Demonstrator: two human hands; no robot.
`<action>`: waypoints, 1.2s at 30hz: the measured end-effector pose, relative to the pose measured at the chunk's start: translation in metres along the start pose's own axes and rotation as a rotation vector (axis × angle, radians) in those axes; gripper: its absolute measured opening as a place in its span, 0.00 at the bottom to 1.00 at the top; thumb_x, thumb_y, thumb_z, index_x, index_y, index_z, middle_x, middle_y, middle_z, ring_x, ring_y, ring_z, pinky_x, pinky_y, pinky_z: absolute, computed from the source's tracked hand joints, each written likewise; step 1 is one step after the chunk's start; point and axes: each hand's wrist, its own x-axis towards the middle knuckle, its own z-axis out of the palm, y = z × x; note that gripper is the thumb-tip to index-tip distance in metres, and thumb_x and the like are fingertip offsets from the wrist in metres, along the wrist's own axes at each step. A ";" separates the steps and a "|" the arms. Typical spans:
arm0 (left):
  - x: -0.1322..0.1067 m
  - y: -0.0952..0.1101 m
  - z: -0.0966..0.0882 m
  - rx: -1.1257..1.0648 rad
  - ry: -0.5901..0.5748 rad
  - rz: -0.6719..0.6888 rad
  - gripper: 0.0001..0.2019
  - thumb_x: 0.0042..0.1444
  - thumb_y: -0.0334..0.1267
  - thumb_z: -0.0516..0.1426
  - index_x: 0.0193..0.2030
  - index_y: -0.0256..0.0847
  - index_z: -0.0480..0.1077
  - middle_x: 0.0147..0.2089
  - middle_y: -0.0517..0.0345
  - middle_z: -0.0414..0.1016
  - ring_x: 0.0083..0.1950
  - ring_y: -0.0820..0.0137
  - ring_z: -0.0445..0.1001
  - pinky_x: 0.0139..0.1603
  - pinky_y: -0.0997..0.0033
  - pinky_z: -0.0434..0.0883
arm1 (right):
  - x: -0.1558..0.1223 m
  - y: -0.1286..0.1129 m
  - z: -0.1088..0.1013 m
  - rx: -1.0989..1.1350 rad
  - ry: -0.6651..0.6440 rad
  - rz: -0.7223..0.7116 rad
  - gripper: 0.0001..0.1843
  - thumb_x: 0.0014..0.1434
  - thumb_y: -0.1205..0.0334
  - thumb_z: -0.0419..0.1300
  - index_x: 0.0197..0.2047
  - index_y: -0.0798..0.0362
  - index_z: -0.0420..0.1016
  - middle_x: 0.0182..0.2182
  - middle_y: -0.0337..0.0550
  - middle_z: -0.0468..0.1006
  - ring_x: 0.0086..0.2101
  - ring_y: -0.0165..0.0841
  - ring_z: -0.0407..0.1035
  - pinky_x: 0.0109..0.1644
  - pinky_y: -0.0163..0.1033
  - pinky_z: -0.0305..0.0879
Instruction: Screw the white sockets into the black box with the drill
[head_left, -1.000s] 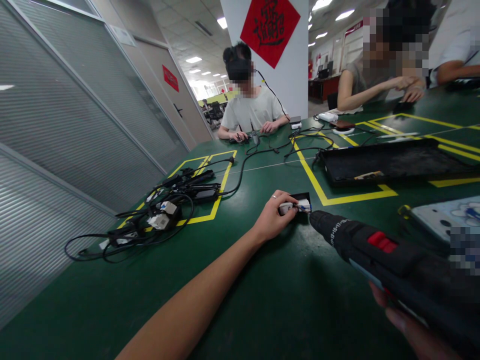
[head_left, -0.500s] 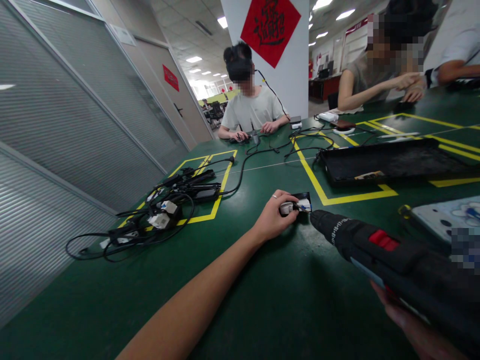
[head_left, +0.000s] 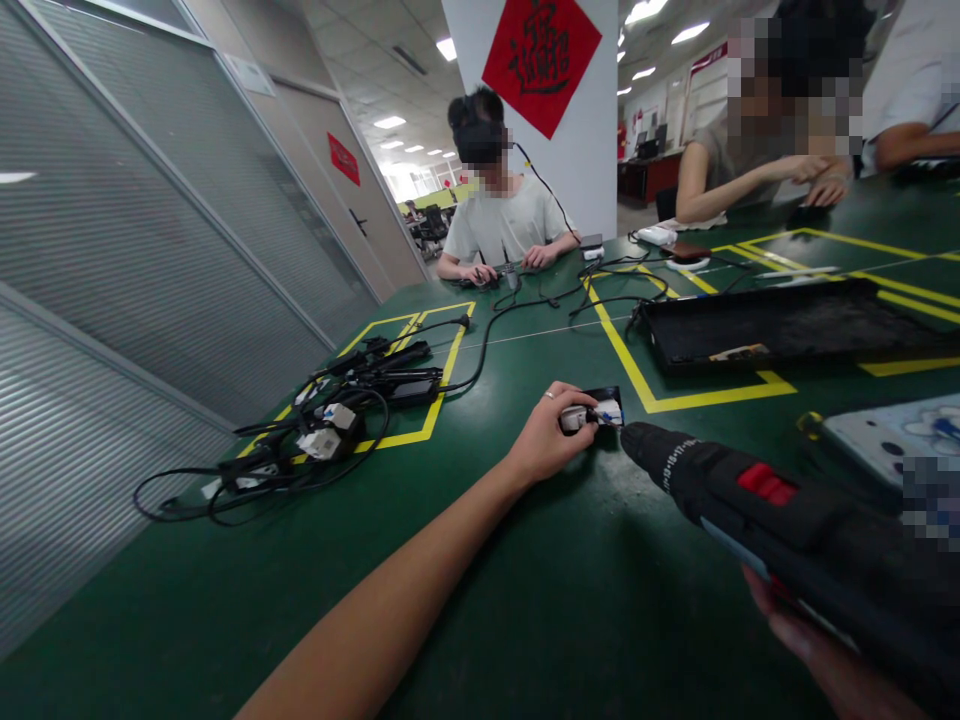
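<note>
My left hand [head_left: 553,428] is closed around a small black housing with white parts inside [head_left: 611,412], thumb and fingers gripping its left side against the green table. At the lower right, my right hand [head_left: 817,640] is wrapped round the handle of a black cordless drill [head_left: 750,490] with a red switch; the drill's own body hides most of that hand. The drill's chuck points at the right end of the housing, and its tip comes close to the white parts. Whether the bit touches them I cannot make out.
A tangle of black cables and adapters [head_left: 337,420] lies to the left. To the right are a long black tray [head_left: 787,320] and a pale patterned case [head_left: 885,430]. A co-worker in a white shirt [head_left: 514,220] sits opposite; another person [head_left: 750,180] works at the far right.
My left thumb has shifted slightly on the housing, showing more of its white parts. The drill and my right hand stay almost in place.
</note>
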 end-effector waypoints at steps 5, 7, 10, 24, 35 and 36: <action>0.000 0.000 0.000 0.000 0.004 0.001 0.12 0.52 0.30 0.56 0.44 0.39 0.68 0.46 0.52 0.64 0.49 0.67 0.66 0.54 0.64 0.64 | 0.002 -0.007 0.001 -0.226 -0.003 0.128 0.28 0.39 0.84 0.62 0.41 0.47 0.76 0.39 0.43 0.61 0.41 0.31 0.61 0.47 0.20 0.62; 0.000 -0.001 0.000 0.001 0.005 0.004 0.12 0.52 0.30 0.56 0.44 0.39 0.68 0.46 0.52 0.64 0.49 0.67 0.66 0.54 0.64 0.64 | 0.002 -0.010 0.001 -0.247 0.000 0.151 0.27 0.40 0.84 0.63 0.40 0.47 0.76 0.38 0.43 0.61 0.41 0.31 0.61 0.47 0.20 0.63; 0.000 -0.002 0.001 0.006 0.005 0.008 0.11 0.52 0.30 0.56 0.44 0.40 0.68 0.46 0.52 0.64 0.49 0.67 0.66 0.54 0.63 0.64 | 0.001 -0.009 0.001 -0.224 -0.006 0.148 0.26 0.40 0.84 0.62 0.40 0.47 0.76 0.39 0.44 0.61 0.42 0.32 0.62 0.47 0.20 0.62; 0.001 0.000 0.000 -0.006 0.001 0.000 0.11 0.52 0.30 0.56 0.44 0.40 0.69 0.46 0.52 0.65 0.50 0.66 0.66 0.54 0.61 0.64 | -0.001 0.004 0.000 -0.142 0.002 0.043 0.30 0.40 0.86 0.61 0.42 0.48 0.77 0.40 0.45 0.62 0.42 0.32 0.61 0.48 0.20 0.62; 0.001 0.000 0.001 0.004 0.003 -0.008 0.11 0.52 0.30 0.56 0.44 0.40 0.69 0.46 0.52 0.65 0.50 0.67 0.66 0.55 0.62 0.64 | -0.001 0.007 -0.001 -0.055 0.000 0.011 0.32 0.40 0.88 0.60 0.43 0.46 0.75 0.41 0.44 0.62 0.43 0.33 0.61 0.50 0.23 0.63; 0.001 0.000 0.001 0.004 0.006 -0.005 0.11 0.52 0.30 0.56 0.44 0.40 0.69 0.46 0.52 0.65 0.50 0.67 0.66 0.55 0.62 0.64 | -0.002 0.006 -0.001 -0.032 0.001 0.010 0.32 0.40 0.88 0.59 0.43 0.46 0.75 0.42 0.44 0.62 0.44 0.33 0.61 0.50 0.23 0.63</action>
